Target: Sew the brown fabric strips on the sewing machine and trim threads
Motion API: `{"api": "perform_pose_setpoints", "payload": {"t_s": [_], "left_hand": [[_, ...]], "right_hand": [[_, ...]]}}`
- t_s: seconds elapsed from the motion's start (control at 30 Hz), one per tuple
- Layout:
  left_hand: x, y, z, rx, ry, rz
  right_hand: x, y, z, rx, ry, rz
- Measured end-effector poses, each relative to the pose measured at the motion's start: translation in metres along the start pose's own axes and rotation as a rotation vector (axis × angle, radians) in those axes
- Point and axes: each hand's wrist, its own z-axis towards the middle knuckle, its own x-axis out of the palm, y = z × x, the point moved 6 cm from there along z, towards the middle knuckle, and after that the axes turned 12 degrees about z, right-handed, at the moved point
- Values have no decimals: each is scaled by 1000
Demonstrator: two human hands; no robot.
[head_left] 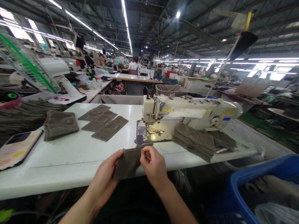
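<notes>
My left hand [106,174] grips a folded olive-brown fabric piece [127,163] by its left side, thumb on top, just over the table's front edge. At its upper right corner, my right hand [153,168] is closed around a small, slim, dark reddish tool [146,155]; its tip is hidden, so its kind is unclear. Just beyond the hands stands a white sewing machine [191,109] with its needle area [149,129] lit. Several flat fabric pieces [109,127] lie spread on the white table [70,158] to the left of the machine.
A stack of fabric pieces [195,141] sits under the machine arm, partly over the front edge. Another pile [61,124], a phone [18,149] and a fan [30,65] are at left. A blue basket [240,193] stands low at right.
</notes>
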Motion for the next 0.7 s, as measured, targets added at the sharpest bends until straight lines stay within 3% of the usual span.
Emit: {"api": "perform_pose_setpoints", "payload": {"t_s": [0.2, 0.37, 0.53, 0.6, 0.7], "left_hand": [[-2, -1, 5, -7, -21, -5], [-1, -3, 6, 59, -13, 11], [4, -3, 1, 117, -11, 40], [3, -3, -1, 107, -22, 35], [-3, -8, 1, 84, -72, 10]], "right_hand": [[-9, 0, -1, 101, -104, 107], [0, 18, -7, -28, 59, 66], [7, 26, -11, -133, 90, -146], [6, 23, -10, -80, 71, -99], [-7, 14, -8, 70, -74, 61]]}}
